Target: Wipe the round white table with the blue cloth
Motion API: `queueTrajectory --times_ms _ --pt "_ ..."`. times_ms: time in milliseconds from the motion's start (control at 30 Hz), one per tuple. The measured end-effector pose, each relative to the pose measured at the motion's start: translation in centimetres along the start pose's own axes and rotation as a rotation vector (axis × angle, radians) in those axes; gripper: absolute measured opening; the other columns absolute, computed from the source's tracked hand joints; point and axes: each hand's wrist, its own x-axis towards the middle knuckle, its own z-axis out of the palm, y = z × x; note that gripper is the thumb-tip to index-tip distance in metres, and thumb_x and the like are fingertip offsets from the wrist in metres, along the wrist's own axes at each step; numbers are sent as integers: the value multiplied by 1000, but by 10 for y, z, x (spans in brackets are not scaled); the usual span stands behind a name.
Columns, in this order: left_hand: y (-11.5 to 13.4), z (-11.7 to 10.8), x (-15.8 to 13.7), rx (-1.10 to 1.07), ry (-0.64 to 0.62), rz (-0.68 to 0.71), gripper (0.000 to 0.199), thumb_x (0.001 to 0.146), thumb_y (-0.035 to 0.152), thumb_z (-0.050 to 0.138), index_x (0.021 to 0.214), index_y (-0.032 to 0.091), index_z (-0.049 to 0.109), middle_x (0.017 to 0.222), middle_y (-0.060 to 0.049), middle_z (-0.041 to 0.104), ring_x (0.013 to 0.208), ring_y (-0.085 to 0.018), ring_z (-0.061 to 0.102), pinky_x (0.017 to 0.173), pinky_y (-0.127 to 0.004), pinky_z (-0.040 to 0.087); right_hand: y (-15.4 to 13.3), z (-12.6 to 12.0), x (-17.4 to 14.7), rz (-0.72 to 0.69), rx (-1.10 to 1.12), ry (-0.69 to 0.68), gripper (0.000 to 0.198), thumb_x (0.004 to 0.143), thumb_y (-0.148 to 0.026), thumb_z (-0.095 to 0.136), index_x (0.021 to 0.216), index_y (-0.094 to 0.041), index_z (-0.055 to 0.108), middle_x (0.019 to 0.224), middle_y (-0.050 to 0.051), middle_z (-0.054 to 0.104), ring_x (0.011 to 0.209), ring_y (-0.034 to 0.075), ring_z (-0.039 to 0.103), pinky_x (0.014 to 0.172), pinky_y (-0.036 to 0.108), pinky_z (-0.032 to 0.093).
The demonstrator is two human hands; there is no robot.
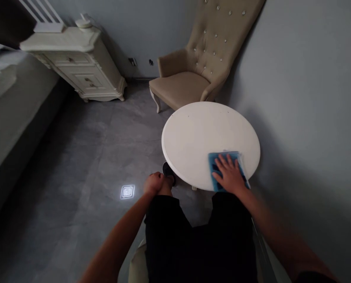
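A blue cloth (pixel 217 184) with dark patches and a pale right edge lies on the near right part of a round white table (pixel 190 137). Flat on top of it rests my right hand (pixel 229 175), fingers spread and pressing the cloth against the tabletop. My left hand (pixel 154 182) is curled into a loose fist on my left knee, just left of the table's near edge. Nothing shows in it. A few small dark specks mark the far part of the tabletop.
A tan tufted armchair (pixel 181 84) stands behind the table, and a grey wall (pixel 308 98) runs close along the right. At the back left are a cream nightstand (pixel 84 65) and a bed (pixel 24 86). A bright square pattern (pixel 127 192) shows on the grey floor.
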Motion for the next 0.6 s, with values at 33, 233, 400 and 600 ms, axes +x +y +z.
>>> queueTrajectory --times_ms 33,233,400,600 --pt "1 -1 1 -3 -4 2 51 113 44 40 114 20 85 125 -18 84 117 -33 79 96 -39 59 26 -3 4 82 -17 9 85 106 -70 31 185 -41 28 190 -3 24 179 38 13 144 75 16" --pt "10 -6 9 -12 -44 14 51 113 46 41 117 20 86 125 -18 84 117 -34 79 97 -39 58 143 -30 96 438 -67 75 84 111 -65 28 185 -26 32 193 10 20 179 45 13 139 79 19" --pt "10 -6 17 -22 -60 16 53 113 48 41 114 21 86 121 -18 84 114 -34 79 95 -41 58 148 -53 232 593 11 91 84 116 -64 25 185 -15 30 192 21 18 175 53 16 136 83 16" --pt "6 -5 24 -17 -80 1 51 113 48 42 111 22 86 118 -18 84 111 -33 80 93 -41 57 41 -63 379 446 71 125 84 117 -62 32 184 -12 31 192 20 18 173 59 12 132 91 10"
